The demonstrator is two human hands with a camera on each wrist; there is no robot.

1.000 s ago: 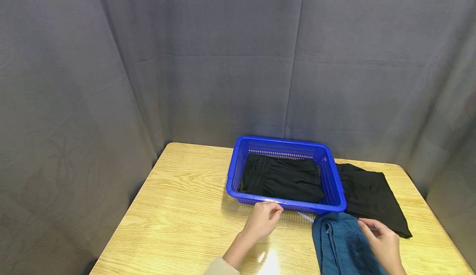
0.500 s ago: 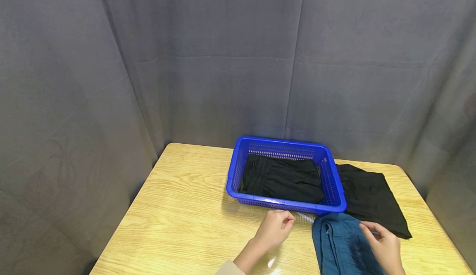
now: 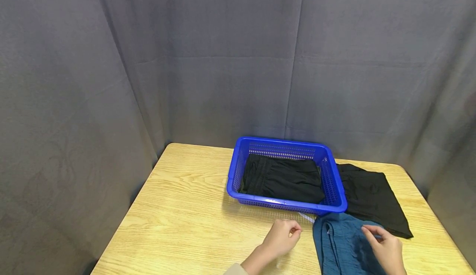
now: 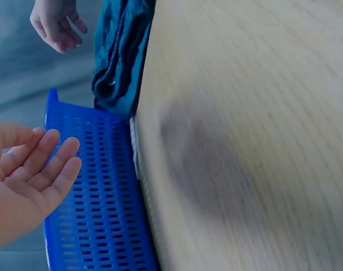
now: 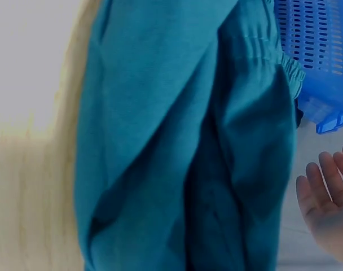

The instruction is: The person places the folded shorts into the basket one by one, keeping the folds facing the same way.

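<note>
A teal cloth garment with a gathered elastic edge (image 3: 343, 242) lies at the table's front right, its folds filling the right wrist view. Above it hovers my right hand (image 3: 386, 246), fingers loosely bent and holding nothing. To the left of the garment, my left hand (image 3: 281, 237) hangs over the wood with relaxed fingers and nothing in them; the left wrist view shows its palm and fingertips (image 4: 73, 164) bare. Behind both hands stands a blue plastic basket (image 3: 286, 204). Inside it lies a folded black garment with a gathered band (image 3: 286, 180).
Another black garment (image 3: 375, 200) lies spread to the right of the basket, partly behind it. A pale strip (image 3: 306, 217) pokes out below the basket's front. Grey curtains (image 3: 230, 60) surround the wooden table (image 3: 178, 209) at the back and sides.
My left hand has drawn back from the basket's front rim, moving toward me and to the right. My right hand has barely shifted. Basket and garments stay put.
</note>
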